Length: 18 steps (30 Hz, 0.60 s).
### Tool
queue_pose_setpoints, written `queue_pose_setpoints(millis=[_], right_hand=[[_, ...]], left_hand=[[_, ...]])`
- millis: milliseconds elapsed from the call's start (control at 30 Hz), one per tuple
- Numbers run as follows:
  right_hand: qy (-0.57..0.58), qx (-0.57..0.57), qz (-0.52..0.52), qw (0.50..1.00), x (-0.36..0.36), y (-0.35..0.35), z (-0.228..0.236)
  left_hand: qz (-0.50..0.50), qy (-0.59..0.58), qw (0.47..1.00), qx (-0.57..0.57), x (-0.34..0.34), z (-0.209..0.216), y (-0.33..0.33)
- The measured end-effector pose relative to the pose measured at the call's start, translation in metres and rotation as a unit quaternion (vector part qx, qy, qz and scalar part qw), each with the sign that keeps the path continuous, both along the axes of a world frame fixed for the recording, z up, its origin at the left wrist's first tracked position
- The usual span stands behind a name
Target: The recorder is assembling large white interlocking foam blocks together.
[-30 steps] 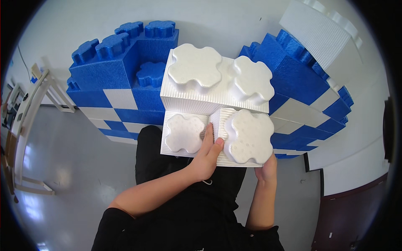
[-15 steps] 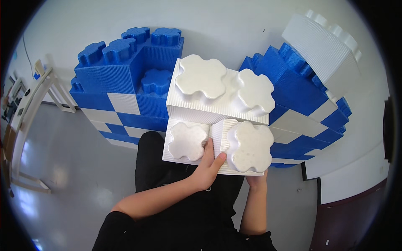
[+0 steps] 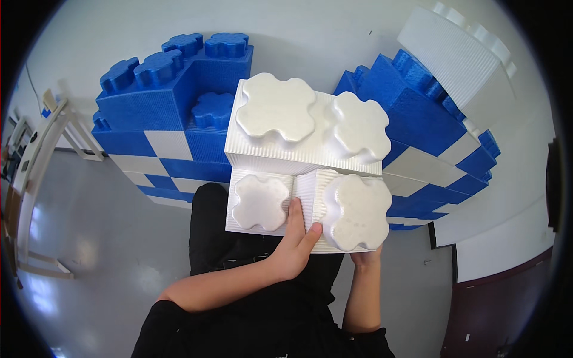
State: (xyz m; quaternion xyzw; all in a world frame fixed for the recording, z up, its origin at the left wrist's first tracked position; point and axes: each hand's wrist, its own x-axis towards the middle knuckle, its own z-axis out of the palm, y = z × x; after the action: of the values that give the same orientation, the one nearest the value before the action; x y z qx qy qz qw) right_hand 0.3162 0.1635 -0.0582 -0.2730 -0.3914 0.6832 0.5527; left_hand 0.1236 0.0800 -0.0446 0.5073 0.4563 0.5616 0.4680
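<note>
In front of me is a large white toy building block (image 3: 262,156) with ribbed sides and big flower-shaped studs. It has a raised far part and a lower near part; whether it is one piece or several stacked ones I cannot tell. My left hand (image 3: 290,253) lies on the near part, its fingers gripping the ribbed ridge between two studs. From below, my right hand (image 3: 366,258) supports the near right corner, its fingers mostly hidden under the block.
Behind stands a blue and white block wall (image 3: 203,146), stepped higher at both sides, partly hidden by the held block. A loose-looking white block (image 3: 450,56) sits tilted atop its right side. At far left is a white table (image 3: 36,149); a dark red door (image 3: 507,310) is lower right.
The white block has shifted slightly left and covers a little more of the wall's left part. Both hands keep their hold on it.
</note>
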Motion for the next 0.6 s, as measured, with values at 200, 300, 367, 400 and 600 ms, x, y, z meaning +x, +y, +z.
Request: queue_pose_setpoints(millis=[200,300,367,400,600], right_hand=[[-0.032,0.019,0.005,0.999,0.007,0.000,-0.009],[-0.023,0.027,0.003,0.999,0.007,0.002,-0.011],[-0.008,0.025,-0.003,1.000,0.003,0.001,-0.007],[-0.012,0.015,-0.014,1.000,0.003,0.000,-0.004],[-0.009,0.028,0.010,1.000,0.012,0.000,-0.004]], left_hand=[[-0.047,-0.058,0.997,-0.001,-0.016,0.008,0.000],[-0.053,-0.049,0.997,-0.005,-0.018,0.009,0.000],[-0.059,-0.013,0.998,-0.024,-0.014,0.015,-0.001],[-0.062,0.022,0.997,-0.041,-0.012,0.017,0.000],[-0.104,-0.035,0.994,0.017,-0.024,0.010,-0.001]])
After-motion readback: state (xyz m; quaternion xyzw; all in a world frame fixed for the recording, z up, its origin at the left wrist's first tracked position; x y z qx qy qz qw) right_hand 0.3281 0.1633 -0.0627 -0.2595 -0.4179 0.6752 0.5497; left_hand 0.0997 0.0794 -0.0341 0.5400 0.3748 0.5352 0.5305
